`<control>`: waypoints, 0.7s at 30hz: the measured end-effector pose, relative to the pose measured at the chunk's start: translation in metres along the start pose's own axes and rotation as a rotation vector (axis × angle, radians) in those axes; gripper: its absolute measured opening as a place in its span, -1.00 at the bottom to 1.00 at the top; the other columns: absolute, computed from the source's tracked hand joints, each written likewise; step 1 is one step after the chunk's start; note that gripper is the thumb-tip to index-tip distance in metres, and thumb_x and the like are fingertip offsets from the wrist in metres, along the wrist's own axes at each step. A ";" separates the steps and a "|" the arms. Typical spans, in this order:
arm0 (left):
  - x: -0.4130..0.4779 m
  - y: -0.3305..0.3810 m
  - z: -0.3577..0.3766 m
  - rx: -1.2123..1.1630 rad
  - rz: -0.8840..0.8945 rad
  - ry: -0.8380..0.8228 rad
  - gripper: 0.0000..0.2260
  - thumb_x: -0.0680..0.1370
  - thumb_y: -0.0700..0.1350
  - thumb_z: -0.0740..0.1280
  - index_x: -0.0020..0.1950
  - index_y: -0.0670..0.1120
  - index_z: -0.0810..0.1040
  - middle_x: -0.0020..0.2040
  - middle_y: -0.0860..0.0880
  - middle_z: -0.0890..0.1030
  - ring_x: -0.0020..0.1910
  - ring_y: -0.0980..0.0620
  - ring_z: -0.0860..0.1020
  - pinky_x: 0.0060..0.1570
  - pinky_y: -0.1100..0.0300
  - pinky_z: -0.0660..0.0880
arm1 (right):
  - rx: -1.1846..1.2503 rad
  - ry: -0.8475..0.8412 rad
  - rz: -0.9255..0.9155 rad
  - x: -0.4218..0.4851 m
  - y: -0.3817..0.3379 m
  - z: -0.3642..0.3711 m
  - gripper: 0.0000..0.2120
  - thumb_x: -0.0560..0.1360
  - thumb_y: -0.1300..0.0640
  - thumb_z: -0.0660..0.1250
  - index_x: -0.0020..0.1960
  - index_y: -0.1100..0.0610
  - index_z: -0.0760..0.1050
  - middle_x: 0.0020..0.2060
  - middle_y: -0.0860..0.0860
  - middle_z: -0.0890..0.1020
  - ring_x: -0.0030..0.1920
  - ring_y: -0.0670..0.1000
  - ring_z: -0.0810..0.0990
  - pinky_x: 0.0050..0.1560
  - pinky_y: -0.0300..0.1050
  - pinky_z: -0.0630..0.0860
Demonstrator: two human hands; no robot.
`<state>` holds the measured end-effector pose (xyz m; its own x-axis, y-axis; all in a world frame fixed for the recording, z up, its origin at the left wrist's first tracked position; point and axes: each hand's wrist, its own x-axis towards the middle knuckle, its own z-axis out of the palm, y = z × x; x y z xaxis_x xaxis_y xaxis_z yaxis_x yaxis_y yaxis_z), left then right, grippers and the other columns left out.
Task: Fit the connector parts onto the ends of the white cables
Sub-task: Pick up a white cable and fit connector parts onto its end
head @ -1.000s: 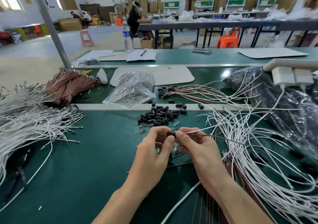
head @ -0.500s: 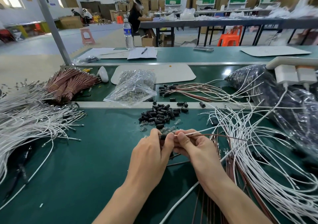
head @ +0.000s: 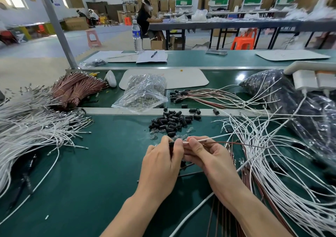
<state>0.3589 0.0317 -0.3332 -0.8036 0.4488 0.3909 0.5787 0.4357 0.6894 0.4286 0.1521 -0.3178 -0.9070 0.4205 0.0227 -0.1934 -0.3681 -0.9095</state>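
At the middle of the green bench, my left hand (head: 161, 165) pinches a small black connector part (head: 171, 143) between thumb and fingers. Facing it, my right hand (head: 203, 156) pinches a white cable (head: 216, 137) and a brown cable (head: 236, 143) close to their ends. The cable ends meet the black part between my fingertips; the joint itself is hidden. Just beyond my hands lies a heap of loose black connector parts (head: 172, 121), with small clear parts (head: 156, 134) at its near edge.
A fan of white cables (head: 272, 164) covers the bench on the right, another white bundle (head: 27, 127) the left. Brown cable bundles (head: 76, 89), a clear bag of metal parts (head: 143, 93) and finished cables (head: 209, 95) lie behind. A dark plastic bag (head: 300, 105) sits at far right.
Both hands stay together in the same spot. The black part has shifted into my left fingertips, and the cable ends now sit against it.
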 end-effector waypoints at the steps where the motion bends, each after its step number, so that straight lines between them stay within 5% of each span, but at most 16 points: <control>1: 0.001 -0.001 -0.001 -0.056 -0.020 0.009 -0.65 0.59 0.30 -0.04 -0.22 0.11 0.29 -0.41 0.07 0.45 -0.31 0.09 0.42 -0.27 0.11 0.32 | 0.010 0.024 -0.004 0.000 -0.002 0.000 -0.84 0.48 0.05 0.42 -0.05 0.10 0.71 -0.01 0.19 0.73 0.01 0.12 0.73 -0.09 -0.21 0.63; 5: 0.010 -0.002 -0.014 -0.295 -0.066 0.138 -0.74 0.64 0.19 0.14 -0.16 0.13 0.43 -0.39 0.02 0.50 -0.47 0.16 0.38 -0.47 0.28 0.30 | 0.099 0.171 -0.021 0.004 -0.013 -0.010 -0.79 0.41 0.08 0.47 -0.05 0.20 0.71 -0.05 0.23 0.73 -0.13 0.05 0.73 -0.21 -0.24 0.64; 9: 0.020 -0.005 -0.031 -0.505 -0.151 0.271 -0.78 0.67 0.05 0.23 -0.12 0.01 0.51 -0.29 -0.01 0.56 -0.34 0.14 0.51 -0.34 0.37 0.44 | 0.148 0.224 -0.051 0.004 -0.021 -0.016 -0.84 0.41 0.12 0.46 -0.09 0.19 0.72 -0.07 0.23 0.73 -0.19 0.02 0.72 -0.26 -0.25 0.64; 14: 0.030 -0.012 -0.050 -0.809 -0.325 0.488 -0.80 0.68 -0.01 0.21 -0.09 -0.01 0.52 -0.29 0.10 0.56 -0.33 0.11 0.50 -0.19 0.12 0.46 | 0.075 0.228 -0.109 0.000 -0.027 -0.017 -0.76 0.32 -0.02 0.50 -0.08 0.08 0.73 -0.07 0.18 0.74 -0.20 0.00 0.71 -0.25 -0.25 0.62; 21: 0.038 -0.004 -0.058 -1.167 -0.420 0.366 -0.86 0.67 -0.14 0.23 0.03 -0.08 0.59 -0.23 -0.05 0.67 -0.41 0.05 0.57 -0.45 0.23 0.53 | -0.221 0.234 -0.337 0.002 -0.059 -0.016 -0.82 0.42 -0.08 0.43 -0.03 -0.07 0.71 -0.11 0.05 0.75 -0.19 0.02 0.73 -0.26 -0.24 0.63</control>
<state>0.3175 0.0015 -0.2859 -0.9916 0.1255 0.0312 -0.0400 -0.5275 0.8486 0.4445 0.1880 -0.2712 -0.6936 0.6716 0.2605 -0.3551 -0.0042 -0.9348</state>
